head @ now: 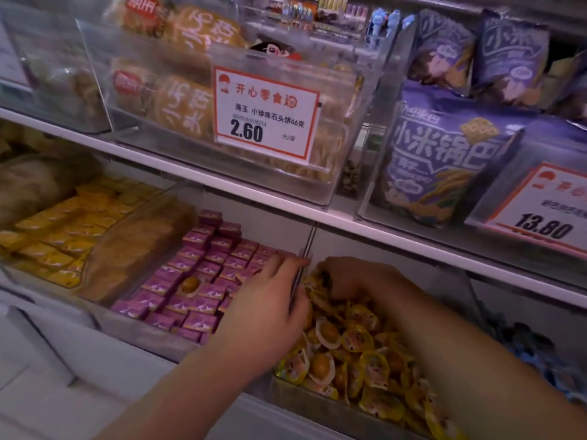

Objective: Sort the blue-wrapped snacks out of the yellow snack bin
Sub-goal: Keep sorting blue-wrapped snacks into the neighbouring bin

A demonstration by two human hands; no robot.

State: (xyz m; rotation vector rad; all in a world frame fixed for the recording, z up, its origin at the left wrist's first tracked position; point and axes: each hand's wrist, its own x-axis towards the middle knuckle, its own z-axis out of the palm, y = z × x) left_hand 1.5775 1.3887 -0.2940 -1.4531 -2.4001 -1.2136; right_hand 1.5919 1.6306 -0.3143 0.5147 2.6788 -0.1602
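Observation:
The yellow snack bin [320,404] sits on the lower shelf, filled with several small yellow-wrapped round snacks [365,341]. My right hand [355,281] reaches into the back of this pile with its fingers curled down, and they pinch a small dark, blue-looking wrapped snack [324,276]. My left hand [270,300] lies over the clear divider [306,249] at the bin's left wall. Its fingers stretch out above the purple boxes and its thumb is on the yellow side. A heap of blue-wrapped snacks [527,350] fills the neighbouring bin on the right.
Left of the divider is a bin of purple boxes [197,274] with one stray yellow round snack [190,285] on top. Further left is a bin of yellow packets [63,230]. The upper shelf edge [317,214] overhangs closely, with a price card [265,114] and purple bags [444,160].

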